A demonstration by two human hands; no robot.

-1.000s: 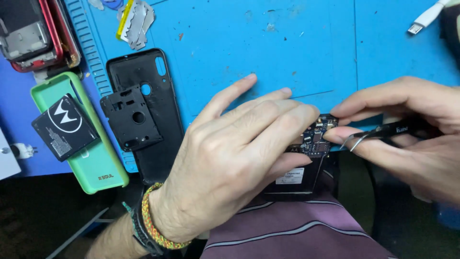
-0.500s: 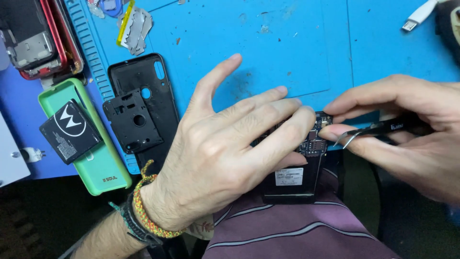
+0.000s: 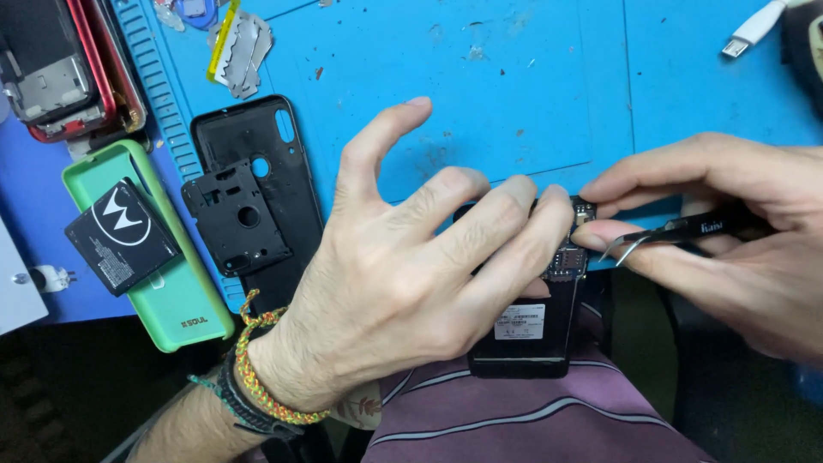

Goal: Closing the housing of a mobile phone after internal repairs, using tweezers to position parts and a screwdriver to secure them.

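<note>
An opened black phone (image 3: 531, 330) lies at the near edge of the blue work mat (image 3: 480, 94), its bare circuit board facing up. My left hand (image 3: 411, 274) lies over it, fingertips pressing on the board while the index finger lifts off. My right hand (image 3: 729, 249) holds black curved tweezers (image 3: 677, 231), tips pointing at the phone's upper right corner, and its index fingertip touches that corner. Most of the phone's upper part is hidden under my left fingers.
A black back cover (image 3: 257, 171) with a black inner frame (image 3: 236, 219) on it lies left of my hand. Further left sit a green case (image 3: 159, 283) with a black battery (image 3: 120, 236), a red-framed phone (image 3: 60, 69), metal scraps (image 3: 244, 51) and a white cable plug (image 3: 754, 30).
My left hand has shifted slightly and its index finger has risen higher off the phone. My right hand with the tweezers stays at the phone's corner.
</note>
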